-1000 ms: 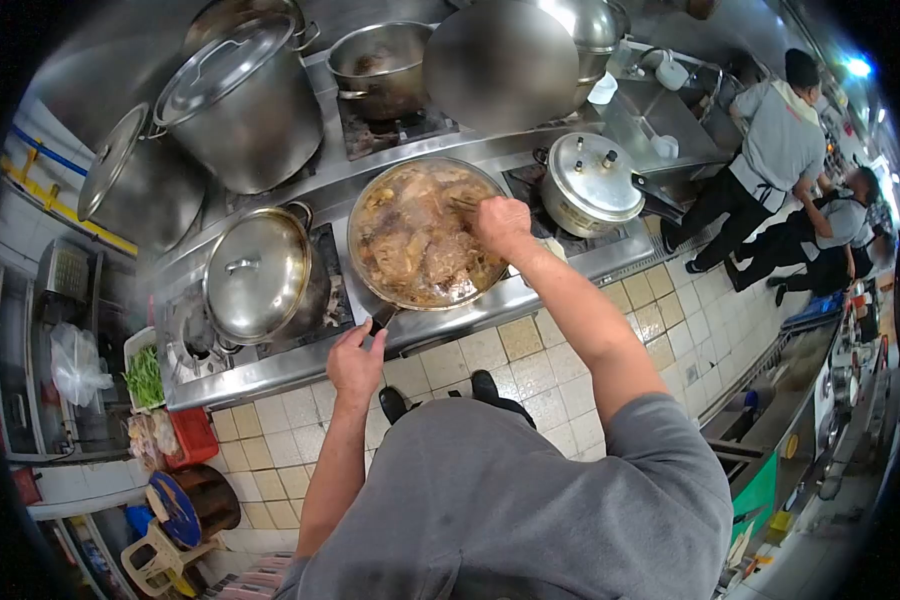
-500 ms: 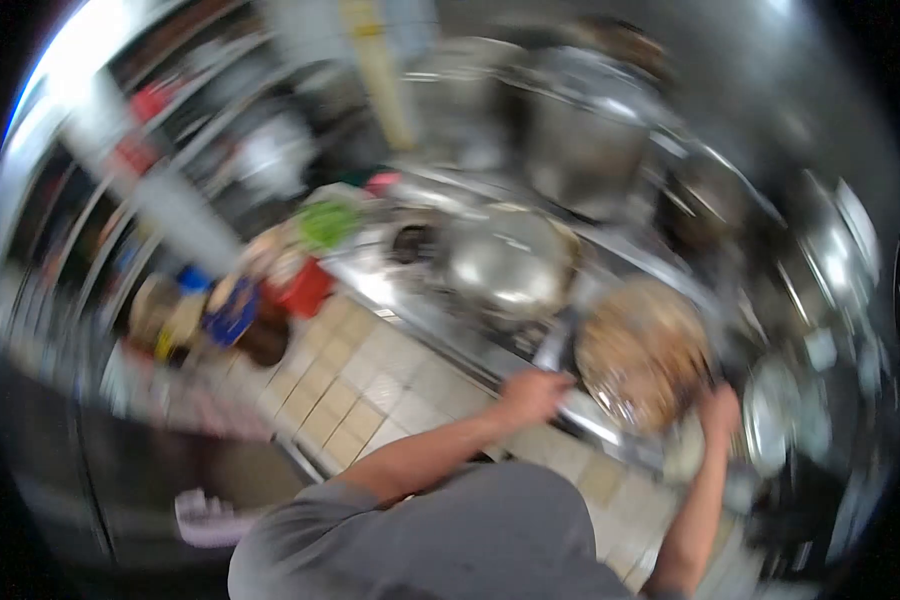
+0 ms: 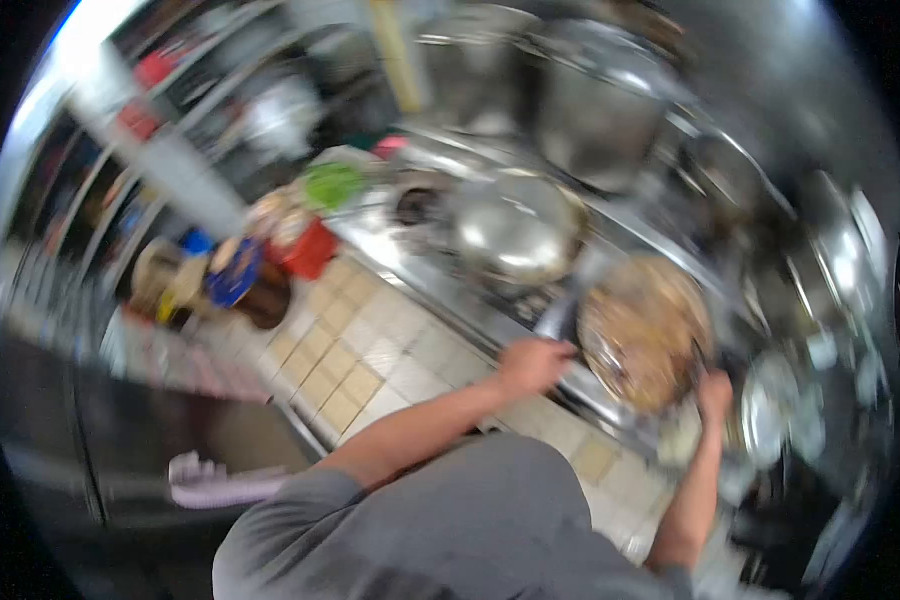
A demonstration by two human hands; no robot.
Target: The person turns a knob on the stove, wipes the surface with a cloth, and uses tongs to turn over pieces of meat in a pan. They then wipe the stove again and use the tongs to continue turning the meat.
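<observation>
A wide round pan full of brown food stands on the stove, right of centre. My left hand is closed at the pan's left edge, apparently round a handle; blur hides the exact grip. At the pan's right edge, my right hand is closed on a thin dark utensil that reaches into the food. A lidded metal pot sits on the stove just up and left of the pan.
Large stockpots stand behind the stove. Metal bowls or lids lie at the right. A green container, a red container and a blue-rimmed bucket are at the left. A tiled floor runs below the stove.
The view has shifted, with the pots and pan sitting slightly higher. My right hand is higher and a little further left along the pan's edge. My left hand stays at the pan's left edge.
</observation>
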